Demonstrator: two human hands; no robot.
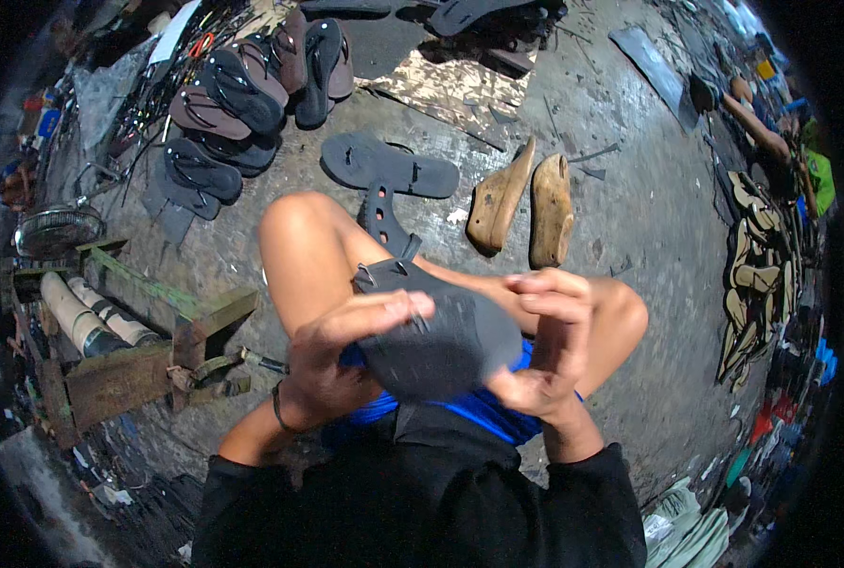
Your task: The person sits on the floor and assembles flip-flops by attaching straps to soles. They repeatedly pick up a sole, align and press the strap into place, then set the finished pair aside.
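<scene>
A dark grey rubber sandal sole [441, 346] is held over my lap, tilted and slightly blurred. Thin strap ends or loops stick up from its far left side. My left hand [342, 346] grips its left side, fingers across the top, with the underside hidden. At the sole's right end, my right hand [550, 346] has its thumb by the near edge and its bent fingers raised apart from the thumb. On the floor beyond my legs lies another grey sole [389, 166], beside a strap piece with holes [382, 216].
Two wooden shoe lasts [502, 199] stand ahead to the right. Several finished flip-flops [242, 90] are piled far left. A low wooden frame [119, 379] sits left, near a round fan-like metal cage [58, 230]. Tan sole-shaped cutouts [755, 275] and another person's arm [758, 128] are at right.
</scene>
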